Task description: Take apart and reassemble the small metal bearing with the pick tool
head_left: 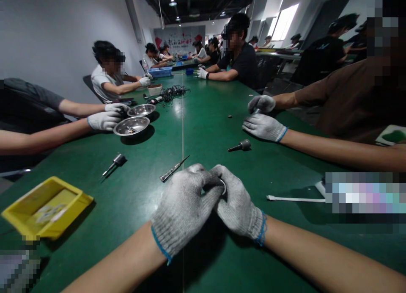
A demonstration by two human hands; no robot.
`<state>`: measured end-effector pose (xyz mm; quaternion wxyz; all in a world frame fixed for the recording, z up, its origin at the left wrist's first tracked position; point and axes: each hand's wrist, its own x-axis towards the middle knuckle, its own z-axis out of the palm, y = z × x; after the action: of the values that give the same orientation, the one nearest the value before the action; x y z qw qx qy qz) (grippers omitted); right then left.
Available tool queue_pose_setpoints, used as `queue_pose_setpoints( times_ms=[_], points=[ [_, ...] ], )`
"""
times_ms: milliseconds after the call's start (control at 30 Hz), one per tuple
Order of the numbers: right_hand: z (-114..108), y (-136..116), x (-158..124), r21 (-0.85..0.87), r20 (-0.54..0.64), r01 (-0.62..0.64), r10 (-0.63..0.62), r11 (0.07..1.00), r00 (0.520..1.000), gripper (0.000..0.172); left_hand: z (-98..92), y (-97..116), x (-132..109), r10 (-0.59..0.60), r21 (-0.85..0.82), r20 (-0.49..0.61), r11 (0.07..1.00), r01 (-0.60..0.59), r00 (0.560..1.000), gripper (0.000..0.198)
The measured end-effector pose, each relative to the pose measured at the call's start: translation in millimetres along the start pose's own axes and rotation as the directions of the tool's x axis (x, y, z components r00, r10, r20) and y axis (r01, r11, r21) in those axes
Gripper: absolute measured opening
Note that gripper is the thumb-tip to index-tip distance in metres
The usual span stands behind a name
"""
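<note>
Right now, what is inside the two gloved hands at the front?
A pale, curved piece shows its edge between the left hand and right hand. The hands cover the rest, so its full shape cannot be seen.

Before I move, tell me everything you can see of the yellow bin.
The yellow bin is an open-topped, plastic-looking container with raised walls and a rim. It sits upright at an angle on the green table, on the left side, casting a shadow. Small pale pieces lie on its floor, too blurred to identify. Its nearest corner meets a pixelated patch. The left hand is well apart from it; only the table visibly supports it.
</note>
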<state>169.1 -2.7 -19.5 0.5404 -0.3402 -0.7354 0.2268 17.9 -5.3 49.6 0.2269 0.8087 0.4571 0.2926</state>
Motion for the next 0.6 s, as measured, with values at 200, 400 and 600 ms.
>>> queue_pose_setpoints(
  times_ms=[200,400,600],
  points=[
    [1.2,2.0,-1.6,0.013,-0.006,-0.006,0.006,1.000,1.000,0.027,0.7,0.8,-3.2,0.063,-0.043,-0.131,0.997,-0.069,0.989,0.013],
    [2.4,4.7,-3.0,-0.023,-0.071,-0.103,0.101,0.994,0.992,0.029,3.3,-22.9,-2.7,0.018,-0.032,-0.495,0.999,-0.039,0.869,0.015],
    [3.2,6.8,-1.9,-0.031,-0.104,-0.139,0.135,0.990,0.985,0.027,18.2,-65.5,4.1,-0.071,0.067,-0.328,0.993,0.098,0.942,0.019]
  ],
)
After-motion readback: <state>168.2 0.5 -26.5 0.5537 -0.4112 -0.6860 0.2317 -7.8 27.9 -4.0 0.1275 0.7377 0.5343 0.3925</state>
